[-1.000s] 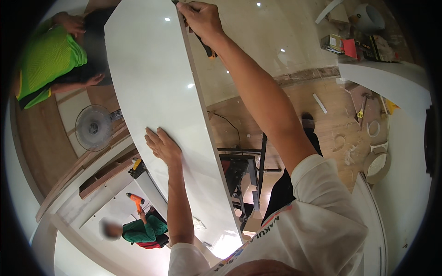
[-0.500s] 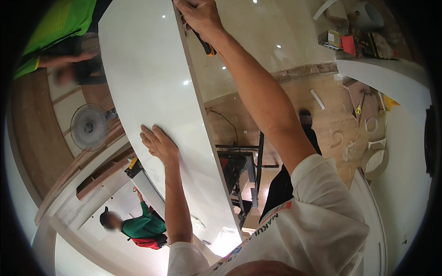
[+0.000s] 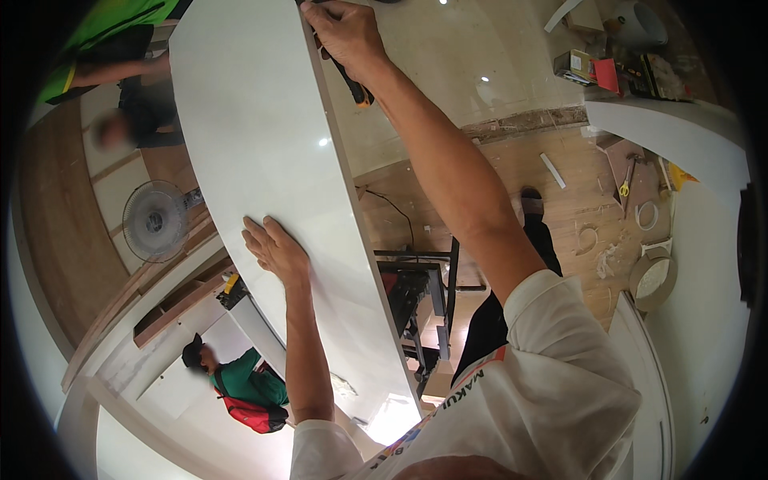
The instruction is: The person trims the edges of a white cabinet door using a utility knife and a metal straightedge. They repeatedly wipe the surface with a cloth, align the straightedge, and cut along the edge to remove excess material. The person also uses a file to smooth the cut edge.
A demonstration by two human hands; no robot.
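Note:
A long white glossy panel [image 3: 248,104] stretches away in front of me, its thin edge on the right. My left hand [image 3: 276,250] lies on the panel's surface, fingers stretched out. At the panel's far right edge is my right hand [image 3: 346,36], its fingers closed, thumb and index at the edge. A black-and-orange tool [image 3: 358,90] that looks like a utility knife sticks out below that hand. The hand hides its front end.
Under the panel stands a black metal frame [image 3: 440,288]. A fan [image 3: 156,222] is at the left. One person in green with a red backpack [image 3: 248,400] is at lower left; another's arm [image 3: 120,70] is at upper left. Yellow scissors [image 3: 626,186] and tape rolls lie right.
My right hand has shifted slightly along the panel edge towards me, the tool with it. My left hand stays put. The person with the backpack has turned and lowered an arm.

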